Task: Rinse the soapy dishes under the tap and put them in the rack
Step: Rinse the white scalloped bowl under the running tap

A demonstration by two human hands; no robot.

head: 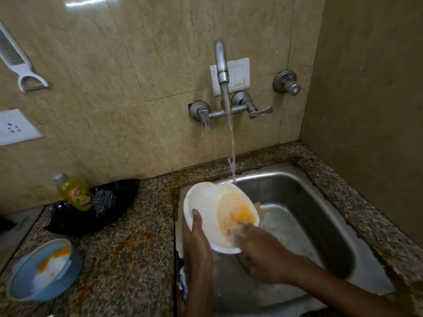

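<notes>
My left hand [198, 239] grips the white bowl [206, 202] by its near left rim, thumb lying inside the wall and the palm cupped under the outside. My right hand [263, 255] reaches in from the lower right with its fingertips pressed into the bowl's lower inner wall; it is blurred, so I cannot tell whether the fingers are curled around anything or simply rubbing the surface. I hold the bowl tilted over the left part of the steel sink [320, 202], its opening facing up toward me. Inside it I see a cloudy film and a yellow-orange smear [243, 213] pooled toward the right side.

A stream of water [231, 138] falls from the wall-mounted tap [221, 62] and strikes the bowl's far rim. Below the spout sit two lever handles [259, 110] on a crossbar, and a separate round valve [287, 83] is fixed to the tiled wall to the right.

On the speckled granite counter [128, 248] left of the sink, a blue bowl [41, 271] stands near the front edge, holding white suds and orange residue. Farther back, a black tray [109, 216] carries a yellow bottle of dish liquid [75, 193], leaning, with a steel scrubber [104, 201] just beside it. A white grater [16, 58] hangs on the wall at the upper left, and a wall socket [16, 126] sits below it.
</notes>
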